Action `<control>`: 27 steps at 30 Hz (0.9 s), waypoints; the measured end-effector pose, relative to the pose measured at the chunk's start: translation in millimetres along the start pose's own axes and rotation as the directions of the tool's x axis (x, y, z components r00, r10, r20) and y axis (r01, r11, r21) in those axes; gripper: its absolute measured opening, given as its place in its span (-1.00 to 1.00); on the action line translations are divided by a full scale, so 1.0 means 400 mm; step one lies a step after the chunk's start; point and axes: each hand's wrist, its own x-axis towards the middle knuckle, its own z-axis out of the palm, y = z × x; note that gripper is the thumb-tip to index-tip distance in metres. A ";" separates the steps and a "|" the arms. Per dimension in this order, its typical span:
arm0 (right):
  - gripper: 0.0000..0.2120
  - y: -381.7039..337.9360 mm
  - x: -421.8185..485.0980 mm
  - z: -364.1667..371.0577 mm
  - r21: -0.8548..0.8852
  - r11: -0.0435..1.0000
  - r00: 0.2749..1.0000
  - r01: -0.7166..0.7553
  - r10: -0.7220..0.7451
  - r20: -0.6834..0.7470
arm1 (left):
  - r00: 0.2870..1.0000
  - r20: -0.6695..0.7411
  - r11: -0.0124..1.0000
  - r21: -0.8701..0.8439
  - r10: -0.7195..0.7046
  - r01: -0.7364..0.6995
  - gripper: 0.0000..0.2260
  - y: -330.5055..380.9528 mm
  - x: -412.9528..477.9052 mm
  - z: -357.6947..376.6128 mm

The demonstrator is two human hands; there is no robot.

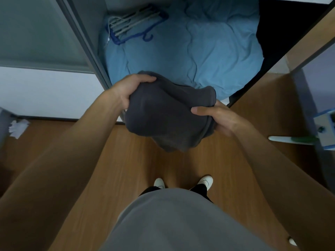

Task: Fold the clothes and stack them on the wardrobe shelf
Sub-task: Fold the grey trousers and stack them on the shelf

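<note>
I see the left hand (129, 89) and right hand (215, 117) each gripping an edge of the dark grey garment (166, 113) with curled fingers. It hangs bunched at frame centre, in front of the blue bedding (208, 46) inside the wardrobe (87, 42).

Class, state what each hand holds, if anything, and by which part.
Both hold one dark grey garment: left hand grips its upper left edge, right hand its right edge.

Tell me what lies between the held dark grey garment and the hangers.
In the head view, only rumpled light blue bedding separates the dark grey garment from the hangers.
</note>
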 end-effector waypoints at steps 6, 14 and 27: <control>-0.77 0.003 -0.017 0.002 0.223 0.971 0.990 0.088 -0.060 -0.130 | 0.984 0.118 0.936 -0.342 0.135 -0.087 -0.59 -0.049 -0.008 -0.023; -0.65 -0.003 -0.016 0.022 0.513 0.856 0.989 0.061 0.018 -0.149 | 0.970 0.221 0.915 -0.404 0.099 -0.002 -0.46 -0.243 -0.027 0.028; -0.58 0.060 -0.014 -0.028 0.428 0.901 0.988 -0.065 0.117 -0.098 | 0.996 0.082 0.911 -0.413 0.031 0.005 -0.68 -0.084 -0.017 0.111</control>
